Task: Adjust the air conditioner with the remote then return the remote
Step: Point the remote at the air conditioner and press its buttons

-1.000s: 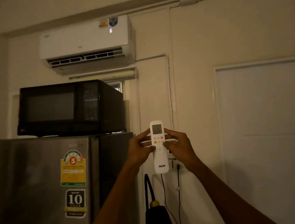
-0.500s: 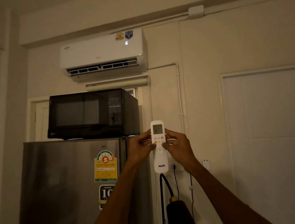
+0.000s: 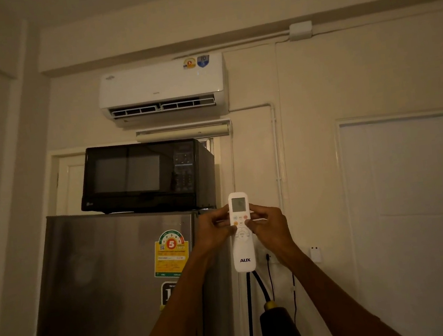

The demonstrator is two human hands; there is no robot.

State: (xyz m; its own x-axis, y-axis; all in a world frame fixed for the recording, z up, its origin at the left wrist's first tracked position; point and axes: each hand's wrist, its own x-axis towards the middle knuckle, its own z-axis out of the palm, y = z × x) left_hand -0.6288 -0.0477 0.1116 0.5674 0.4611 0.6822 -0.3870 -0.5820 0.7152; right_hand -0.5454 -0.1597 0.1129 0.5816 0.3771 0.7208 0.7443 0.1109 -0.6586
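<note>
Steel fridge (image 3: 113, 290) fills the lower left, with a black microwave (image 3: 144, 176) standing on top. White air conditioner (image 3: 163, 87) is mounted high on the wall above both, louvre slot showing. Its front panel showed a lit digit a second ago and half a second ago; no digit is visible now. Judgement: a command has probably registered, possibly power-off, though the changed view angle may also account for it. If so, the adjusting step is at or near its end, and the return of the remote is not yet begun.

Remote (image 3: 241, 232) is upright at centre frame, aimed up towards the unit, screen uppermost. Left hand (image 3: 215, 236) is wrapped round its left edge, fingers curled behind, thumb on the button face. Right hand (image 3: 271, 229) grips the right edge likewise, thumb on the upper buttons. Both hands are closed on the remote, as before.
</note>
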